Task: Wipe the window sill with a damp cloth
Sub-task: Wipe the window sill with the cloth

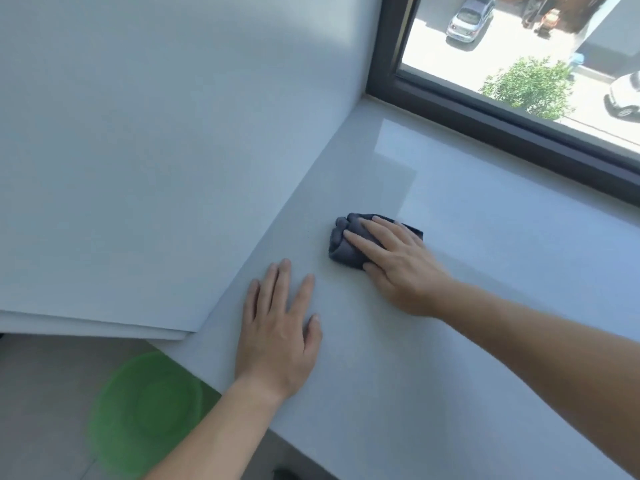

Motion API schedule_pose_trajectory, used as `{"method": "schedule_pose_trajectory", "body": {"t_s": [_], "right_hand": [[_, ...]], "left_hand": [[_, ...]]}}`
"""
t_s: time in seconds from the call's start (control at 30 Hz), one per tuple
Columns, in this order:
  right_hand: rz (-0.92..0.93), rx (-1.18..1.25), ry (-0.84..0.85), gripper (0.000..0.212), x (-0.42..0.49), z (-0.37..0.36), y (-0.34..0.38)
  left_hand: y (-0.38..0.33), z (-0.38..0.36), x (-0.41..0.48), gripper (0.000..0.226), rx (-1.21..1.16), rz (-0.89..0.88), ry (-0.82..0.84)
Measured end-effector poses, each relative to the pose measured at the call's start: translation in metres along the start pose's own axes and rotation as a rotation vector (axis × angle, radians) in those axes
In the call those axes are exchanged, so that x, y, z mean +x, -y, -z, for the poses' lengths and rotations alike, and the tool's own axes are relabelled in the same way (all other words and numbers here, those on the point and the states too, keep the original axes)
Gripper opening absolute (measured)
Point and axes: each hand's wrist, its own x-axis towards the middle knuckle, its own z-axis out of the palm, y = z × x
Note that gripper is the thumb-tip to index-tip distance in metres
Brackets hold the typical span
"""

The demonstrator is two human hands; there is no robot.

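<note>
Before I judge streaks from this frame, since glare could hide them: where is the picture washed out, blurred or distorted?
Head view: a pale reflection lies on the window sill near the window frame; the street outside is overexposed; the green basin below is blurred; the cloth and right hand look sharp.

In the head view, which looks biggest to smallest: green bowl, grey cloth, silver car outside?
Largest: green bowl.
Then grey cloth and silver car, too alike to rank; the right hand covers part of the cloth, the car is far.
</note>
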Motion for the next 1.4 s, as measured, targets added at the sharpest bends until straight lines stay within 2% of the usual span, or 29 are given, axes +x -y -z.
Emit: {"method": "schedule_pose_trajectory", "body": {"t_s": [0.07, 0.17, 0.2, 0.23, 0.3, 0.37, 0.4, 0.43, 0.5, 0.53, 0.6, 0.67, 0.73, 0.77, 0.8, 0.87, 0.93, 1.0, 1.07, 1.13, 1.2, 1.3, 1.33, 1.4], "right_hand": [[-0.107, -0.04, -0.065, 0.055, 0.033, 0.006, -0.018], [-0.438, 0.056, -0.186, 0.055, 0.087, 0.008, -0.006], [-0.438, 0.056, -0.198, 0.055, 0.095, 0.002, 0.01], [-0.343, 0.042, -0.189, 0.055, 0.096, -0.005, 0.027], [-0.038, 0.004, -0.097, 0.056, 0.079, -0.014, 0.05], [0.128, 0.005, -0.015, 0.054, 0.068, -0.009, 0.042], [0.12, 0.003, -0.017, 0.054, 0.075, -0.005, 0.03], [0.033, 0.006, -0.048, 0.054, 0.086, -0.001, 0.019], [-0.249, 0.043, -0.094, 0.054, 0.105, 0.006, 0.009], [-0.331, 0.051, -0.122, 0.054, 0.109, 0.005, 0.013], [-0.267, 0.029, -0.145, 0.054, 0.102, -0.005, 0.032], [-0.045, 0.023, -0.073, 0.055, 0.074, -0.01, 0.042], [0.118, -0.019, 0.007, 0.054, 0.051, -0.004, 0.03], [0.12, -0.044, 0.016, 0.054, 0.047, 0.001, 0.016], [0.051, -0.047, -0.003, 0.054, 0.045, 0.005, 0.001], [-0.232, 0.015, -0.081, 0.054, 0.042, 0.012, -0.019], [-0.41, 0.059, -0.152, 0.053, 0.034, 0.007, -0.01], [-0.344, 0.036, -0.151, 0.054, 0.012, -0.008, 0.014], [-0.16, 0.013, -0.068, 0.056, -0.021, -0.013, 0.029], [-0.021, -0.041, -0.014, 0.057, -0.037, -0.003, 0.013], [-0.115, -0.053, -0.063, 0.056, -0.029, 0.009, -0.016], [-0.442, 0.045, -0.131, 0.056, -0.014, 0.005, -0.02], [-0.458, 0.043, -0.138, 0.056, -0.014, 0.0, -0.01], [-0.327, 0.014, -0.105, 0.057, -0.031, -0.009, 0.009]], "left_hand": [[0.0, -0.004, 0.002, 0.062, 0.006, 0.002, -0.017], [0.001, -0.008, 0.002, 0.061, 0.019, -0.003, -0.03], [0.001, -0.009, 0.002, 0.061, 0.019, -0.003, -0.03], [0.001, -0.008, 0.002, 0.061, 0.018, -0.003, -0.028], [0.002, -0.007, 0.001, 0.061, 0.012, -0.001, -0.028], [0.002, -0.006, 0.0, 0.061, 0.004, -0.001, -0.03], [0.003, -0.006, 0.001, 0.061, 0.002, 0.001, -0.033], [0.003, -0.006, 0.001, 0.062, 0.001, 0.0, -0.038], [0.002, -0.008, 0.001, 0.063, -0.009, -0.001, -0.054], [0.002, -0.008, 0.001, 0.063, -0.017, 0.004, -0.064], [0.003, -0.009, 0.001, 0.063, -0.04, 0.015, -0.091], [0.003, -0.009, 0.0, 0.06, -0.07, 0.024, -0.129], [0.003, -0.009, -0.002, 0.056, -0.098, 0.023, -0.164], [0.004, -0.01, -0.002, 0.055, -0.103, 0.018, -0.177], [0.003, -0.01, -0.001, 0.054, -0.103, 0.012, -0.182], [0.004, -0.012, -0.001, 0.054, -0.096, 0.012, -0.185], [0.004, -0.013, -0.001, 0.054, -0.091, 0.014, -0.188], [0.003, -0.012, 0.0, 0.053, -0.096, 0.012, -0.181], [0.003, -0.011, -0.001, 0.051, -0.135, 0.0, -0.192], [0.006, -0.011, -0.005, 0.047, -0.181, -0.011, -0.218], [0.006, -0.01, -0.006, 0.046, -0.194, -0.012, -0.248], [-0.002, -0.007, -0.01, 0.046, -0.196, 0.015, -0.263], [-0.007, -0.006, -0.012, 0.046, -0.196, 0.035, -0.261], [-0.019, -0.006, -0.022, 0.046, -0.184, 0.107, -0.246]]}}
